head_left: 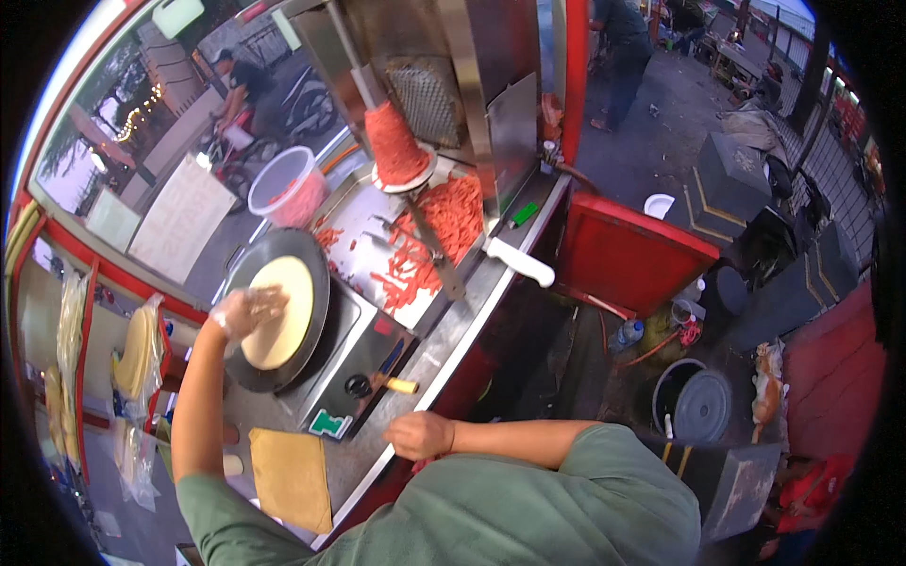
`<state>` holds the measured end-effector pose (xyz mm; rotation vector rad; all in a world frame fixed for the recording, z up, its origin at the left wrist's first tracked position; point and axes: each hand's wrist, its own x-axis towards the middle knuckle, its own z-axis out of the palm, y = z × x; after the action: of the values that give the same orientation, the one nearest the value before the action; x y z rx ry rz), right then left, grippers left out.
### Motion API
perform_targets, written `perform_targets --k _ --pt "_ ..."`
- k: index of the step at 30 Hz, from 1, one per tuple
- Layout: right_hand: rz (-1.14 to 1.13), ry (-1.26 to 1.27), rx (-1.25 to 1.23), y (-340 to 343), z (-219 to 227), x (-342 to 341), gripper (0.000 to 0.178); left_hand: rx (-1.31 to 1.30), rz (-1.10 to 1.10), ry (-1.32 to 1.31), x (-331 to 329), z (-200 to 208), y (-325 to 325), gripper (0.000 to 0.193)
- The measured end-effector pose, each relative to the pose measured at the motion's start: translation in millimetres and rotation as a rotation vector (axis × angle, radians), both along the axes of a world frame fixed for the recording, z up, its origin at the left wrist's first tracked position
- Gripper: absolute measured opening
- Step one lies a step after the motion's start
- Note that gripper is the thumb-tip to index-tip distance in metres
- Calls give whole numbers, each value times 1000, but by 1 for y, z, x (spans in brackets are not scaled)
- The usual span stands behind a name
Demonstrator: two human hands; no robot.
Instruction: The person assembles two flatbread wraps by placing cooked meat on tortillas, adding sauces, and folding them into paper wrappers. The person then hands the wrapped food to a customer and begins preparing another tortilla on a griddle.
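Observation:
A round pale flatbread (289, 316) lies in a dark flat pan (326, 283) on a gas stove (354, 368). My left hand (253, 309), in a clear plastic glove, rests on the flatbread's left side with its fingers stretched out flat. At the counter's front edge, my right hand (420, 436) is curled into a fist. Its palm side is hidden, so I cannot tell what is inside; a bit of red shows below it. Between the right hand and the stove knob sits a small yellow-handled tool (401, 385).
Behind the stove, shredded reddish meat (444, 226) fills a metal tray under a meat cone (394, 146) on a spit. A white-handled knife (519, 261) juts over the counter edge. A clear tub (288, 189) stands far left; brown paper (291, 479) lies near me.

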<state>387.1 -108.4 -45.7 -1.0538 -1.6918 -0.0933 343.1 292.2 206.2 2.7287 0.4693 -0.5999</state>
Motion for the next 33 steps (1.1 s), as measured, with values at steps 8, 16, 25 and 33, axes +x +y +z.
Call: perform_targets --k 8,16,25,33 --pt "164 10 10 2 4 15 22 363 431 262 17 -20 -58 95" --pt "86 -11 -19 2 3 11 20 438 142 368 13 11 -43 87" --pt "-144 -5 -88 1 18 -7 17 462 182 286 13 -2 -54 80" --pt "-360 25 -77 11 14 -30 13 485 151 261 6 -21 -32 74"
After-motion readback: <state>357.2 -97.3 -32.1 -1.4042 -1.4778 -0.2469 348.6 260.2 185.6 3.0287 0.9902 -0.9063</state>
